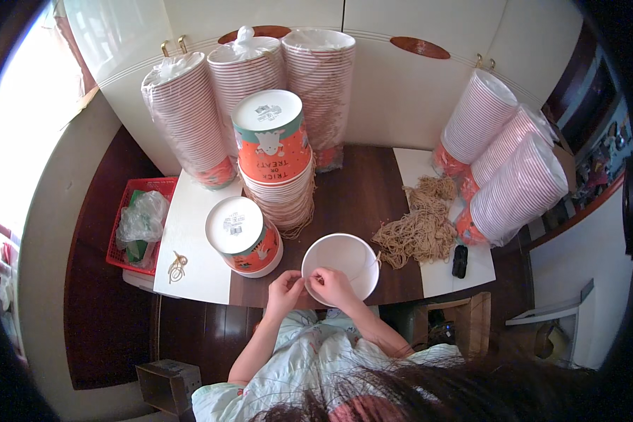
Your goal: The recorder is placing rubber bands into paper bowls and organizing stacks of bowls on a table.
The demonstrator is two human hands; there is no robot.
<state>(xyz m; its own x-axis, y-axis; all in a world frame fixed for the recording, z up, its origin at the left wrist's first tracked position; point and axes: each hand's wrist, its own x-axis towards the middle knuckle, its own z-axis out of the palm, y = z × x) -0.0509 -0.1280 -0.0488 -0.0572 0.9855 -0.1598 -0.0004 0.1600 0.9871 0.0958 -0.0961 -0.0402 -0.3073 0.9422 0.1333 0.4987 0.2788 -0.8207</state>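
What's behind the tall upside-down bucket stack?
Plastic-wrapped bucket stacks, then cream cabinet doors. The upside-down stack covers the base of the wrapped stack directly behind it, so that part can't be seen.

White cabinets (pixel 394 105) with brass-coloured handles (pixel 183 43) and brown oval inlays (pixel 420 48) suggest a home.

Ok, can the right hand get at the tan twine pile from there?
Probably yes: the right hand would only have to pass the open white bucket; the twine pile lies uncovered to its right.
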